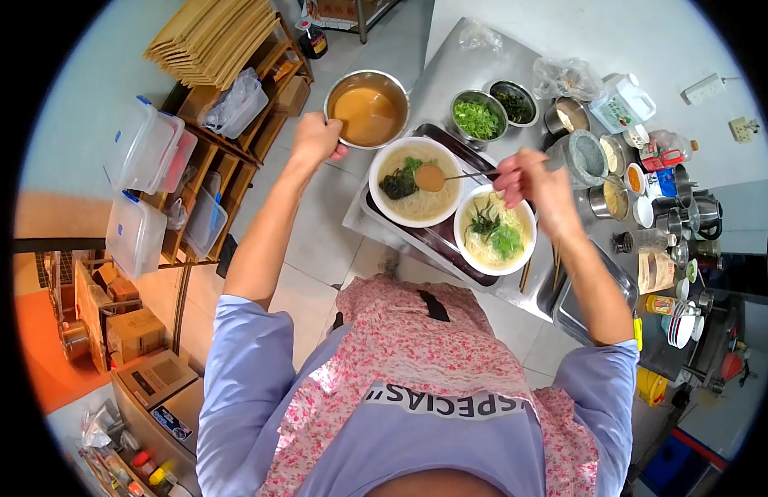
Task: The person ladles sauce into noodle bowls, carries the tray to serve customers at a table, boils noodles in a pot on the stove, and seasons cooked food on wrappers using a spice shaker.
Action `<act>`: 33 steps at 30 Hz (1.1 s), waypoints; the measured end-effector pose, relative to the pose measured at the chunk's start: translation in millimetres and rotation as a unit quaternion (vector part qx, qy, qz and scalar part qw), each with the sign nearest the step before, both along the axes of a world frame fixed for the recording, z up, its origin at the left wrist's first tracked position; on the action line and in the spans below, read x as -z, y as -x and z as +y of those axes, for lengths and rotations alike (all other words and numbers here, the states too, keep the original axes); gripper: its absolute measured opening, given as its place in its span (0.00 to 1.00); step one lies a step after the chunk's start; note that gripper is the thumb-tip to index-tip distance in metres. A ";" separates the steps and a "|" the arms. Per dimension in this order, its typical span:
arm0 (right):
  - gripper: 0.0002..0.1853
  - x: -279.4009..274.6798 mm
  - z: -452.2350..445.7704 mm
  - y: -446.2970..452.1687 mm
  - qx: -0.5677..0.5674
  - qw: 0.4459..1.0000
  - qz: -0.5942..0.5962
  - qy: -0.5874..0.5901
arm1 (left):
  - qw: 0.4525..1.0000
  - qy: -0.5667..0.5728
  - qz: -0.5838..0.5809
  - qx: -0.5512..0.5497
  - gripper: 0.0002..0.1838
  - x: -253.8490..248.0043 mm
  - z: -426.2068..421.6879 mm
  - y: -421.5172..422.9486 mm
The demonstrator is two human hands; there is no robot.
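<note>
My left hand [319,141] grips the rim of a metal pot [367,108] of brown liquid, held beside the tray. My right hand [529,178] is closed on the handle of a ladle [429,177], whose bowl of brown liquid is over the left white bowl [384,207]. That bowl has pale broth, dark seaweed and chopped greens. Nearer my right side, a second white bowl [475,258] contains noodles, seaweed and greens. Both bowls rest on a dark tray [458,149] at the edge of the metal table.
Behind the tray stand metal bowls of chopped greens [477,120] and dark seaweed [513,103]. A stone mortar [584,157], pots and jars crowd the right side. An empty metal tray [595,290] lies near my right forearm. Wooden shelves [260,124] stand at the left.
</note>
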State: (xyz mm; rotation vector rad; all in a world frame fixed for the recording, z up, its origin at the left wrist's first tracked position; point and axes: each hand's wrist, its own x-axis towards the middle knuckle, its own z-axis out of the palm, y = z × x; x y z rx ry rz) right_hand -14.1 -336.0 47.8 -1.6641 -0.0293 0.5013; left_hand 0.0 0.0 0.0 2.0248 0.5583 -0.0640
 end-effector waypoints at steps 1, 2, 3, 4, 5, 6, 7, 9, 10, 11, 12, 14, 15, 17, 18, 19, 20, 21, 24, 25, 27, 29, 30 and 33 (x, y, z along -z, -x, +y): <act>0.21 9.0 7.0 8.4 0.004 1.000 -0.013 -0.001 | 1.000 0.005 -0.002 -0.007 0.13 -1.1 1.4 2.8; 0.19 17.9 13.8 15.5 0.016 1.000 -0.016 0.002 | 1.000 0.009 -0.005 -0.013 0.12 -1.4 3.0 4.6; 0.18 28.2 22.9 24.4 0.005 0.998 -0.062 0.017 | 1.000 0.004 -0.003 -0.015 0.12 0.7 10.8 10.4; 0.17 31.5 25.4 28.0 -0.006 0.992 -0.116 0.042 | 1.000 0.009 -0.007 -0.016 0.12 3.9 12.5 11.2; 0.16 32.9 26.1 31.0 -0.017 0.983 -0.169 0.066 | 1.000 0.013 -0.012 -0.017 0.12 5.8 13.4 11.6; 0.12 30.5 24.9 32.2 -0.017 0.977 -0.200 0.078 | 1.000 0.008 -0.012 -0.016 0.12 5.5 13.3 12.0; 0.11 31.7 21.6 33.8 -0.025 0.969 -0.223 0.107 | 1.000 0.003 -0.011 -0.015 0.12 4.1 13.5 14.0; 0.09 34.4 10.8 38.0 -0.041 0.949 -0.266 0.166 | 1.000 -0.006 -0.008 -0.012 0.12 3.8 13.4 18.2; 0.08 33.1 7.8 42.4 -0.049 0.943 -0.282 0.168 | 1.000 -0.009 -0.007 -0.010 0.12 4.6 13.5 19.7; 0.07 30.5 4.0 48.4 -0.059 0.937 -0.298 0.172 | 1.000 -0.011 -0.006 -0.009 0.12 6.4 12.9 21.1; 0.06 28.6 1.6 53.5 -0.068 0.931 -0.313 0.175 | 1.000 -0.017 -0.001 -0.007 0.12 9.1 12.2 22.1; 0.04 28.5 2.4 59.6 -0.095 0.909 -0.367 0.176 | 0.999 -0.034 0.006 0.001 0.12 12.1 12.0 21.4; 0.04 28.4 2.5 62.0 -0.107 0.896 -0.393 0.176 | 0.999 -0.045 0.007 0.006 0.13 12.1 11.1 21.1; 0.03 26.6 1.7 64.1 -0.140 0.877 -0.425 0.173 | 0.998 -0.067 0.010 0.015 0.13 11.6 7.5 21.5; 0.03 26.7 0.7 64.2 -0.152 0.863 -0.451 0.171 | 0.997 -0.080 0.011 0.017 0.13 10.9 4.8 21.3; 0.03 26.7 -0.4 64.3 -0.164 0.847 -0.476 0.170 | 0.995 -0.094 0.012 0.019 0.13 9.4 1.8 20.9; 0.03 25.9 -1.2 64.7 -0.158 0.856 -0.464 0.165 | 0.994 -0.108 0.012 0.024 0.14 8.4 -0.7 19.9; 0.03 24.9 -2.1 64.4 -0.150 0.864 -0.452 0.160 | 0.989 -0.141 -0.004 0.034 0.14 8.5 -2.4 18.6; 0.03 24.9 -7.2 61.1 -0.159 0.867 -0.446 0.158 | 0.973 -0.219 -0.051 0.058 0.16 11.6 -9.6 16.9; 0.03 25.9 -8.5 59.4 -0.166 0.864 -0.448 0.159 | 0.968 -0.234 -0.066 0.062 0.17 11.4 -12.5 16.2; 0.05 37.2 -13.1 54.5 -0.141 0.880 -0.433 0.135 | 0.959 -0.265 -0.079 0.066 0.18 9.4 -19.4 16.7; 0.10 39.6 -14.2 45.9 -0.058 0.943 -0.318 0.076 | 0.949 -0.297 -0.082 0.067 0.19 2.6 -24.8 14.5; 0.13 29.7 -13.4 40.6 0.010 0.979 -0.203 0.029 | 0.948 -0.299 -0.083 0.068 0.18 3.7 -25.7 12.3; 0.21 12.7 -14.9 23.8 0.120 0.989 -0.041 -0.080 | 0.951 -0.289 -0.082 0.078 0.16 11.7 -25.6 5.4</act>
